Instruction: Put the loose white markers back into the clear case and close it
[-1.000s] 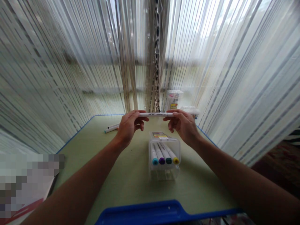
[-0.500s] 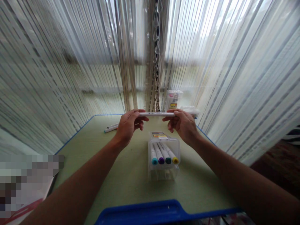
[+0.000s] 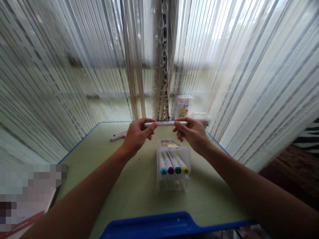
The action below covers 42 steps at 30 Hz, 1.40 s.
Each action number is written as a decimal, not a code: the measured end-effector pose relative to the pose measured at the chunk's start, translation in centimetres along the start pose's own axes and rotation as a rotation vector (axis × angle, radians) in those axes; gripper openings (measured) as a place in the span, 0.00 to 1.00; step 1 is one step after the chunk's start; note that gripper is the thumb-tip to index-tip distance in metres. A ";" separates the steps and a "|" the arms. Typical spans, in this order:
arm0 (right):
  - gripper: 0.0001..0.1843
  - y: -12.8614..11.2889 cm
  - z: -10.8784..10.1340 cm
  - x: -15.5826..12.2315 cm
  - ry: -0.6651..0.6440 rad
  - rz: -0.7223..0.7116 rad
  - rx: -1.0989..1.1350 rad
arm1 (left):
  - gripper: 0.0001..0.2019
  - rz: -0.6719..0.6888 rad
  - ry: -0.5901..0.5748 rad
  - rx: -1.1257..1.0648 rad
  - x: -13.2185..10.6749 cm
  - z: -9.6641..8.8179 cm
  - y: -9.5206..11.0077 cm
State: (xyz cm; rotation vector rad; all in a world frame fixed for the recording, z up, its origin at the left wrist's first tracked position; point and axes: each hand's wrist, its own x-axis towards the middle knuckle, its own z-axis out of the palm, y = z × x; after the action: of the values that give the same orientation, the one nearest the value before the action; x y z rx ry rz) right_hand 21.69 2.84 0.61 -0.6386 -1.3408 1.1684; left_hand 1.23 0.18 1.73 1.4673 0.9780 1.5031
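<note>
A white marker [image 3: 164, 123] with green ends is held level above the table, one end in each hand. My left hand [image 3: 136, 135] pinches its left end and my right hand [image 3: 193, 133] pinches its right end, both closed on it. Below them lies a clear plastic marker case [image 3: 173, 165] on the green table [image 3: 134, 189]. Inside it several white markers show coloured caps: light blue, purple, teal and yellow.
Two loose markers [image 3: 118, 135] lie at the back left of the table. Another clear marker box [image 3: 184, 105] and a low clear lid [image 3: 201, 116] stand at the back right by the striped sheer curtain. A blue tray edge [image 3: 149, 225] lies nearest me.
Both hands have moved closer together along the marker, and its green ends show beside my fingers now. The view has shifted slightly.
</note>
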 end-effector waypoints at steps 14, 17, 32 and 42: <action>0.19 -0.5 -0.1 0.2 0.020 0.031 0.038 | 0.18 -0.014 0.014 -0.063 0.4 -0.3 -0.3; 0.19 -0.6 -0.2 0.2 0.019 0.045 0.054 | 0.16 -0.036 0.015 -0.098 0.5 -0.3 -0.2; 0.12 -1.2 -0.1 0.2 0.049 0.150 0.173 | 0.11 -0.108 0.053 -0.262 0.4 -0.1 0.3; 0.13 -0.6 -0.2 0.4 0.049 0.111 0.159 | 0.13 -0.084 0.035 -0.186 0.5 -0.2 0.0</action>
State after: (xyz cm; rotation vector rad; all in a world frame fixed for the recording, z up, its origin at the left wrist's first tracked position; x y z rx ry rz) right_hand 22.00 3.02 1.21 -0.6284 -1.1697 1.3268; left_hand 1.02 0.61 1.89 1.2576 0.8833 1.5200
